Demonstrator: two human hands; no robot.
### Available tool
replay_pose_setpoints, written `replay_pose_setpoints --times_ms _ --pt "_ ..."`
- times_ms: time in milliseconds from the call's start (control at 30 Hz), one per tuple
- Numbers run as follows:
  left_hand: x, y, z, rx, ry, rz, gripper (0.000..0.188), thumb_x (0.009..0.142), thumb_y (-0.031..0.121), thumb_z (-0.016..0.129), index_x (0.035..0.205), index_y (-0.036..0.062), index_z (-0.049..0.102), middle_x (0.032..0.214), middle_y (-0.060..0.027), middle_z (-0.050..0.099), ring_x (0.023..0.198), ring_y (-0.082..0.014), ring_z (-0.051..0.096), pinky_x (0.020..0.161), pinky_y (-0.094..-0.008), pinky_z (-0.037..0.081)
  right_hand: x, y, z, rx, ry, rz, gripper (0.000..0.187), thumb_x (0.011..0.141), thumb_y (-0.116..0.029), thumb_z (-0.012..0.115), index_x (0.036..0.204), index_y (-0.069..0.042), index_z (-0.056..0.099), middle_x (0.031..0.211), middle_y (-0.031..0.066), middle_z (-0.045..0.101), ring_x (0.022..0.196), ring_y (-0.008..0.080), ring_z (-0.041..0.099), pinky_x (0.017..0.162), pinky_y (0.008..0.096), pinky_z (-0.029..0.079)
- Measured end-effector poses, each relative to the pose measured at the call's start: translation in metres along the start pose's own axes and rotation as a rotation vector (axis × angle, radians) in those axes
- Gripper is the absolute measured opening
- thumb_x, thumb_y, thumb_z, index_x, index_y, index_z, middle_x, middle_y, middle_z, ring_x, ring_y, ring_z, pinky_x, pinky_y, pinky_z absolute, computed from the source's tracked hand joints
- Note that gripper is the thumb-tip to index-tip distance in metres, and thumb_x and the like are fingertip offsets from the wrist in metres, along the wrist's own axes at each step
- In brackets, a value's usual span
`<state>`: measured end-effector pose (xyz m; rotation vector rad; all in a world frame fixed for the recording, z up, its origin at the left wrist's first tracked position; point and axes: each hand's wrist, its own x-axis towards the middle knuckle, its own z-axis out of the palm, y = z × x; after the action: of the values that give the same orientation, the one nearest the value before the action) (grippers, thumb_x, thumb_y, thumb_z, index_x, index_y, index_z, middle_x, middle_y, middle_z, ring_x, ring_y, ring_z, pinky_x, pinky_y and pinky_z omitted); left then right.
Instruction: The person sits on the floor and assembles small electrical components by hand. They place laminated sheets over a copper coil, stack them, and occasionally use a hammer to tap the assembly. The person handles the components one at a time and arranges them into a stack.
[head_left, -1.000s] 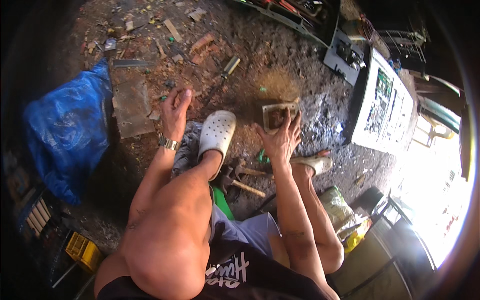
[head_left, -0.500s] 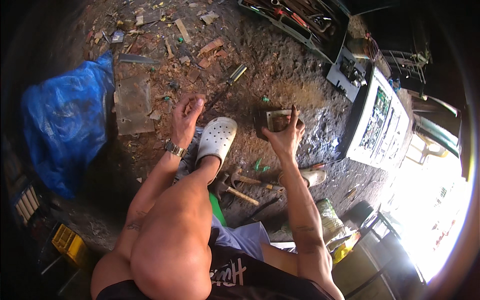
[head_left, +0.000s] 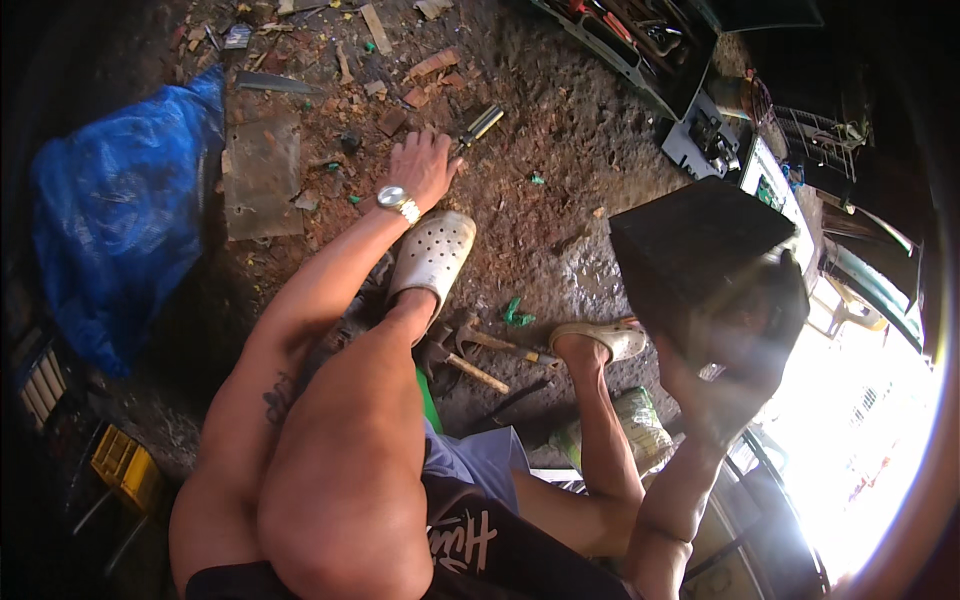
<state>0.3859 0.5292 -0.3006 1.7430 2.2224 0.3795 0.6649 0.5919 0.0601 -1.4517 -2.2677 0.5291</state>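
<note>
Dark box [head_left: 700,240] juts forward-left from the right hand's grip [head_left: 752,352].

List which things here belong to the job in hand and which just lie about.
Likely in use:
dark, box-shaped object, held in the right hand
tool with a yellow-and-black handle, by the left hand

Apparently just lying about:
crumpled blue plastic sheet
wooden-handled hammer
flat, brown rectangular panel
green plastic scraps
</note>
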Motion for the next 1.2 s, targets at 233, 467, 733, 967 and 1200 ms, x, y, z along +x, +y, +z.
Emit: replay_pose_setpoints --times_ms 233,467,733,967,1200 --pt "-0.009 -0.032 0.005 0.016 0.005 -0.022 0.019 0.095 0.021 0.071 0.097 0.0029 0.069 0.099 -0.0130 0.064 0.093 -0.0325 0.063 0.076 -0.0470 0.053 0.014 0.013 0.083 0.001 -0.158 0.145 0.093 0.062 -0.028 0.095 0.146 -0.018 0.057 0.152 0.0225 0.049 0.144 0.0400 0.045 0.120 0.0529 0.039" --pt "-0.097 -0.086 -0.059 0.018 0.232 -0.359 0.024 0.095 0.025 0.073 0.106 0.0041 0.067 0.106 -0.0202 0.062 0.101 -0.0413 0.062 0.083 -0.0536 0.052 -0.020 0.083 0.247 -0.306 -0.227 -0.042 0.122 0.064 -0.046 0.096 0.166 -0.028 0.032 0.161 0.0272 0.033 0.149 0.0498 0.031 0.121 0.0639 0.028" --pt "-0.118 -0.078 -0.078 -0.063 0.164 -0.334 0.029 0.096 0.025 0.073 0.116 0.0044 0.065 0.117 -0.0259 0.061 0.109 -0.0472 0.059 0.090 -0.0565 0.050 -0.014 0.087 0.255 -0.341 -0.435 -0.041 0.119 0.076 -0.065 0.085 0.170 -0.028 0.022 0.166 0.0290 0.028 0.157 0.0515 0.019 0.123 0.0725 0.015" --pt "-0.077 -0.024 -0.055 -0.416 0.110 -0.203 0.044 0.104 0.035 0.068 0.125 -0.0042 0.067 0.121 -0.0237 0.070 0.110 -0.0387 0.067 0.098 -0.0503 0.052 0.018 0.097 0.233 -0.181 -0.593 -0.089 0.123 0.065 -0.054 0.094 0.166 -0.025 0.031 0.147 0.0293 0.044 0.137 0.0472 0.044 0.111 0.0689 0.038" --pt "-0.114 -0.056 -0.044 -0.369 0.047 -0.243 0.048 0.105 0.037 0.065 0.122 -0.0077 0.064 0.120 -0.0260 0.067 0.109 -0.0391 0.065 0.096 -0.0497 0.050 -0.012 0.066 0.123 -0.034 -0.451 -0.007 0.135 0.053 -0.052 0.097 0.167 -0.024 0.030 0.147 0.0319 0.043 0.134 0.0473 0.045 0.103 0.0612 0.039"
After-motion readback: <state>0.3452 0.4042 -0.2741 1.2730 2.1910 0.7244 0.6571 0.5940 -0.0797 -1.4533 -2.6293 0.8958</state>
